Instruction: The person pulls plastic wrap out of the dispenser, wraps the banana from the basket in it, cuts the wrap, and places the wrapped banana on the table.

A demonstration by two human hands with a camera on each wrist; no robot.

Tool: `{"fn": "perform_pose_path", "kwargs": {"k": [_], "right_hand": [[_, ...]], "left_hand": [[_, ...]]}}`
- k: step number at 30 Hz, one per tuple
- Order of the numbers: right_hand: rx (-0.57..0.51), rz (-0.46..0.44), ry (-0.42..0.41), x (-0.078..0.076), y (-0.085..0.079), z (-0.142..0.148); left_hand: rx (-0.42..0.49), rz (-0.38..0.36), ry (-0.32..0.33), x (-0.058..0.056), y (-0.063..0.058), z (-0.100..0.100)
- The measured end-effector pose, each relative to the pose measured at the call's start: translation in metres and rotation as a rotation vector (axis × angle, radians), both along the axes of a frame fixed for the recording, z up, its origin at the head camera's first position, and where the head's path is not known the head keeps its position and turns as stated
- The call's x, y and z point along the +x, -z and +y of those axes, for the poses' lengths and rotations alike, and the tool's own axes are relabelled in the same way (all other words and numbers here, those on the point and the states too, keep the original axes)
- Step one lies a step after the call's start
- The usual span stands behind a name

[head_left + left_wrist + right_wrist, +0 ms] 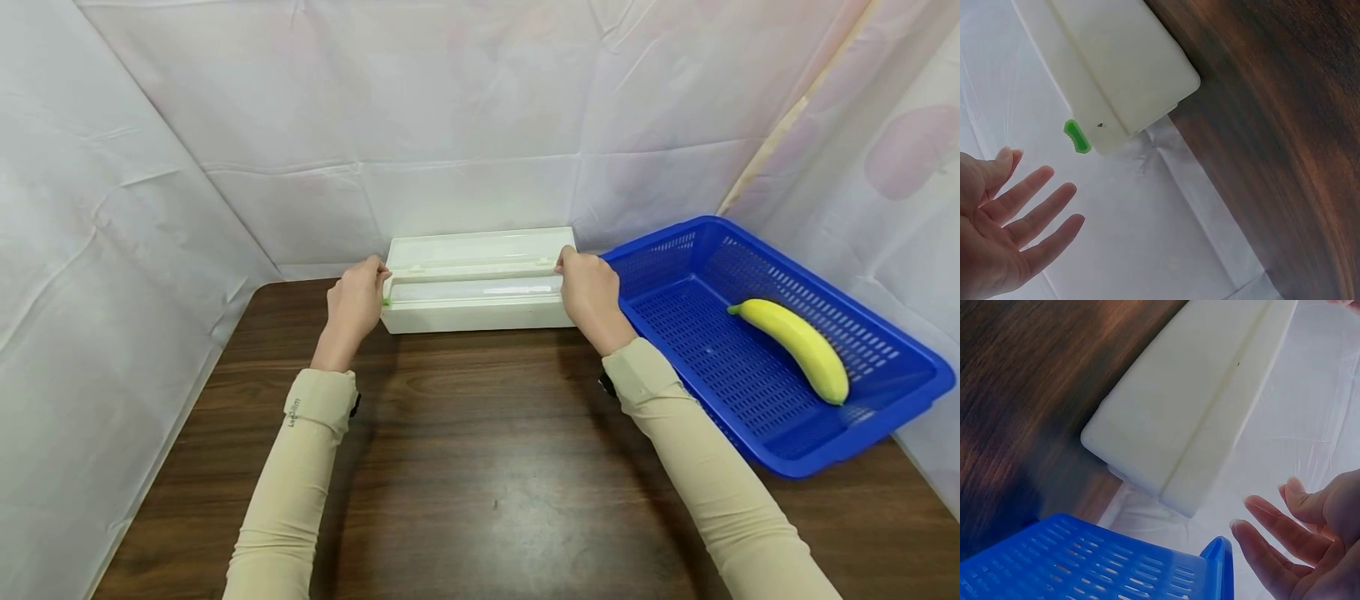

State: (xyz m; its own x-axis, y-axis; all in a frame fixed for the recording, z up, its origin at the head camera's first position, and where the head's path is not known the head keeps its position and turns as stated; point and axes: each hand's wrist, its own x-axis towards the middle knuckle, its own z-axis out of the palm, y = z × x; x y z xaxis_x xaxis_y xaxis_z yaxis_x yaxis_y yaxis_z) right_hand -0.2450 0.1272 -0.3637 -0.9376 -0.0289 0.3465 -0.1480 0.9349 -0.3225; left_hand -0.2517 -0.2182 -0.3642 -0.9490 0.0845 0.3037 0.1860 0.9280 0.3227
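A white cling film dispenser (480, 319) stands at the table's far edge with its lid (480, 244) tipped back against the curtain and a roll of film (476, 289) inside. At its left end, my left hand (356, 296) pinches the clear cling film (1007, 119) between thumb and forefinger, other fingers spread. My right hand (590, 287) does the same at the right end, where creases in the film run up from the fingertips in the right wrist view. A green cutter slider (1077, 137) sits at the dispenser's left end.
A blue plastic basket (693, 342) stands at the right, close by my right forearm, with a yellow banana (798, 342) lying in it. Pale curtains (465, 100) hang behind the brown wooden table (465, 450) and at both sides.
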Motion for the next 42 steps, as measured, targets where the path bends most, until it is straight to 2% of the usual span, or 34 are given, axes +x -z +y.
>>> {"fn": "perform_pose_path", "kwargs": {"k": [6, 14, 28, 42], "right_hand": [[-0.009, 0.037, 0.003, -0.001, 0.001, 0.001], [0.003, 0.032, -0.003, 0.0, -0.001, 0.001], [0.025, 0.013, 0.033, 0.004, -0.01, -0.001], [0.007, 0.049, 0.03, 0.009, -0.015, 0.003]], "left_hand": [[0.002, 0.021, 0.005, 0.001, -0.002, 0.0], [0.01, 0.021, -0.009, 0.002, -0.007, 0.0], [0.003, 0.056, -0.004, 0.007, -0.015, 0.001], [0.004, 0.094, 0.0, 0.011, -0.022, 0.001]]}}
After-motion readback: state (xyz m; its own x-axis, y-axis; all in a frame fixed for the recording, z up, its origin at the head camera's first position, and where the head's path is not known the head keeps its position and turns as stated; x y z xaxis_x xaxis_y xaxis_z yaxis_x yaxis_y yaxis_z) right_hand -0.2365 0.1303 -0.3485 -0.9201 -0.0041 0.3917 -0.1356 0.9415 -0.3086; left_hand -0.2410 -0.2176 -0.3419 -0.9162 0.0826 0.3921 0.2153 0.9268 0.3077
